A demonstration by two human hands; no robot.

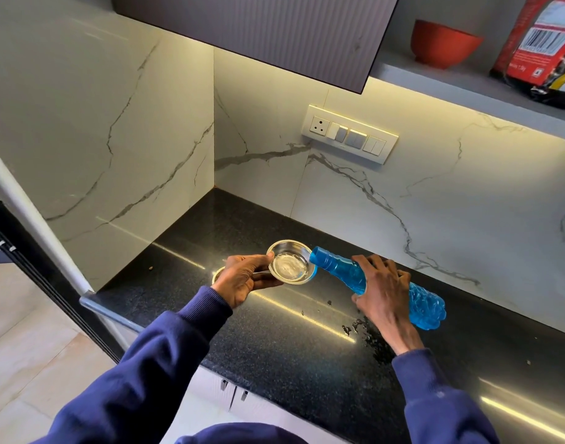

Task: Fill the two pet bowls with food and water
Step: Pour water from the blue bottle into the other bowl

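Holding the blue bottle tilted, mouth at 3 o'clock of the steel bowl, my right hand curls its fingers round the middle. My left hand pinches the bowl's rim at 9 o'clock, thumb on top, over the worktop.

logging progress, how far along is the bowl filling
Done: nothing yet. In hand: right hand tips the blue bottle over the steel bowl the left hand holds; water is inside. Left: the second bowl, mostly hidden behind that hand; the red bag sits on the shelf.
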